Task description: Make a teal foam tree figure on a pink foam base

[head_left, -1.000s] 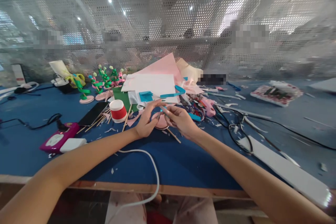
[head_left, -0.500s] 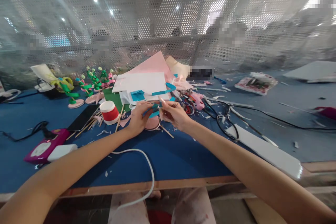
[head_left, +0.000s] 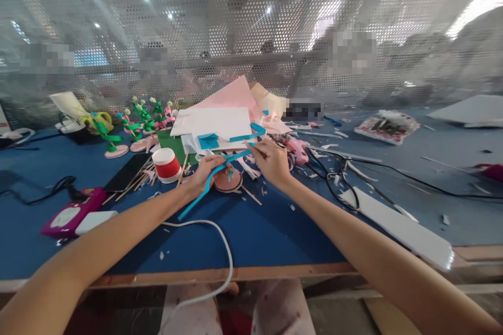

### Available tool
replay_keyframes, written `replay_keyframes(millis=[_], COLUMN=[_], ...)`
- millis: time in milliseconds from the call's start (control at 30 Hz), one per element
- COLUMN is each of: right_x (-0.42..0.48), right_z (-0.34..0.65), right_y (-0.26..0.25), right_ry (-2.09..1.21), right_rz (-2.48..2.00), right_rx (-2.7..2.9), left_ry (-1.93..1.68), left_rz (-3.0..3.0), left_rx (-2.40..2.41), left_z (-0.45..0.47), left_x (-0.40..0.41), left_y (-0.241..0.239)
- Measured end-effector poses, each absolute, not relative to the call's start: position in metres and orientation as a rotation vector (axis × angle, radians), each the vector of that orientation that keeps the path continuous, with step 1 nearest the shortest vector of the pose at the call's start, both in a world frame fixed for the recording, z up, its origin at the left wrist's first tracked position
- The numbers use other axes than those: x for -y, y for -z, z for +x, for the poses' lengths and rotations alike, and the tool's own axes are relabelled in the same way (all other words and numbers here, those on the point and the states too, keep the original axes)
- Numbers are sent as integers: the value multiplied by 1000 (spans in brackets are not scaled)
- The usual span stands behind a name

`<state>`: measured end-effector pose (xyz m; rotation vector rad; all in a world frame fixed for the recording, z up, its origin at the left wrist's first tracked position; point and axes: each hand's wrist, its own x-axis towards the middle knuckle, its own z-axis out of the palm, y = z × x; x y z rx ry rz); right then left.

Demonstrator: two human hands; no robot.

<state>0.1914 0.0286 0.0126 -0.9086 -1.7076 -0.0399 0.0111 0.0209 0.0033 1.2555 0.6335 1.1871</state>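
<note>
A long blue paper strip (head_left: 238,155) stretches between my hands, its loose tail hanging over the left wrist toward the table. My left hand (head_left: 205,174) is closed on the strip, fingers partly hidden. At the strip's right end, my right hand (head_left: 274,162) pinches it between thumb and fingertips. Just under the left fingertips lies a round pink disc (head_left: 230,183) with a small blue piece upright on it. Beyond the hands, a folded stack of blue paper (head_left: 208,141) and another blue strip (head_left: 257,129) rest on white sheets (head_left: 220,118).
Green spiral paper plants (head_left: 147,120) on pink bases stand at back left. Nearer are a red-and-white cup (head_left: 166,165), a phone (head_left: 128,172) and a purple power adapter (head_left: 74,213). A pink glue gun (head_left: 298,151), black cables, scraps and a white power strip (head_left: 398,227) lie rightward.
The blue strip now spans both hands, with its tail draped over the left wrist. My hands have moved apart, the right one turning palm down, and the pink disc shows more.
</note>
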Motion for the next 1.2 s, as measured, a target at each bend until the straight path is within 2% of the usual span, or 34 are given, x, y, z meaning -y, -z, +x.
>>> replay_keyframes(millis=[100,233,367,533,700,800,967,1200], right_x=[-30,-32,-34,-32,-38,-41,-36,-29], right_z=[189,187,187,189,200,203,197,188], right_y=[-11,-12,-14,-15,-12,-10,-14,-17], right_ry=[-225,-807,-955,-820,-262,-130,-155,-302], right_rz=[-1009,-1025,-967,-1015,-1122,-1086,-897,-917], right_rx=[1558,1123,969,1087,1443,1641,1937,2030], left_ry=[-1162,-1034,-1015,-1007,-1063,-1180,-1230,-1215], left_rz=[1160,1508,1880,1950,1498,1084,530,534], left_rx=[-648,-750,-757,-776,-769,-697,-584,-559], left_z=[12,14,16,14,13,12,8,4], left_x=[-25,-13,3,5,-12,-23,-33,-42], left_y=[-1,-3,-10,-12,-3,-3,-11,-9])
